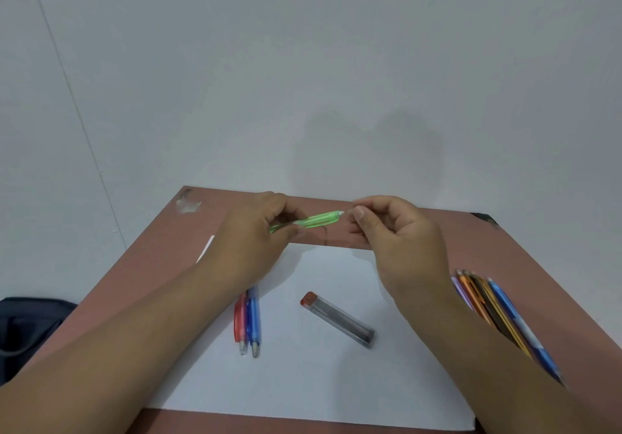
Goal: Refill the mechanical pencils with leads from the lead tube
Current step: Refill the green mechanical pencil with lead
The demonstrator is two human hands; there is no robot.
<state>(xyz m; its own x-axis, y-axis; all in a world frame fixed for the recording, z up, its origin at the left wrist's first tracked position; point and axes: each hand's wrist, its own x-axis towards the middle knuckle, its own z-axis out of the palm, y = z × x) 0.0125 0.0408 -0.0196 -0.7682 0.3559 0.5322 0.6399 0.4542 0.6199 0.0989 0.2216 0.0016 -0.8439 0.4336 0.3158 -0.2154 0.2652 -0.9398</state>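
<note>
My left hand (255, 235) grips a green mechanical pencil (316, 220) above the far part of the table, its white end pointing right. My right hand (397, 231) is just right of that end, thumb and forefinger pinched together; whatever they pinch is too small to make out. The clear lead tube (340, 320) with a red-brown cap lies on the white sheet (303, 383) below my hands. A red pencil (239, 322) and a blue pencil (253, 322) lie side by side to the tube's left.
A bunch of several coloured pencils (498, 312) lies at the right on the brown table (538, 252), partly hidden by my right forearm. A dark bag (30, 322) sits off the table's left edge. A pale wall rises behind the table.
</note>
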